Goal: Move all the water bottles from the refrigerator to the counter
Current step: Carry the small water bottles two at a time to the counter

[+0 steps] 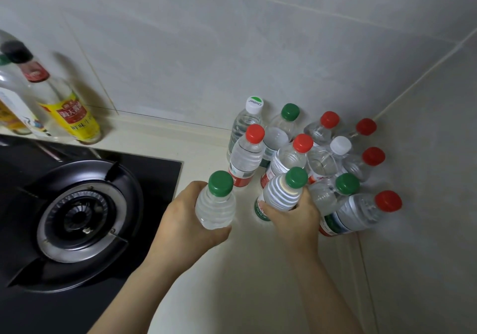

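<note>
Holding left bottle (pixel 216 206) in left hand (pixel 184 221), right bottle (pixel 281 195) in right hand (pixel 296 219), fingers (pixel 269 211) wrapped round each.

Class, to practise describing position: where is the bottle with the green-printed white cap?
Head view: the printed-cap bottle stands at the group's back-left corner by the wall, left of a green-capped bottle.

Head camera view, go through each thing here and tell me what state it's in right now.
Left hand: grips a bottle.
Left green-capped bottle: capped, held; unclear whether set down.
Right hand: grips a bottle.
Right green-capped bottle: capped, base on the counter.
Other water bottles: capped, upright, clustered in the corner.
Gas burner: no flame.
Seasoning bottles: capped, upright by the wall.
</note>
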Available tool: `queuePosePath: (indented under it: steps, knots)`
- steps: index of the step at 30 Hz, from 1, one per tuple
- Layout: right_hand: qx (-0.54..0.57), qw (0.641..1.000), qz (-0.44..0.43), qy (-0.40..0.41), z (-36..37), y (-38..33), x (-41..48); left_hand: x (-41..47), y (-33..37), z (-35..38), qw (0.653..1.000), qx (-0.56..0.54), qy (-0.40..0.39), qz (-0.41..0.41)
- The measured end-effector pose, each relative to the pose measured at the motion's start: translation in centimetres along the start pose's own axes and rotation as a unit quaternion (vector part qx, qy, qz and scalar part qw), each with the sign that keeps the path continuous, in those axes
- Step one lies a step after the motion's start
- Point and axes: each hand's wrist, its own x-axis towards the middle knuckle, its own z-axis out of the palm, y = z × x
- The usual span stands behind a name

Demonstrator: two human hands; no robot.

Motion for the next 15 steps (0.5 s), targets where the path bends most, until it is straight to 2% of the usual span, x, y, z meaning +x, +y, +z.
queuePosePath:
  steps: [15]
  knots:
    - [-0.041,0.998,0.022,-0.038,-0.64,-0.16,-0.1,0.5,0.1,0.71,1.0,-0.007,0.006,-0.004]
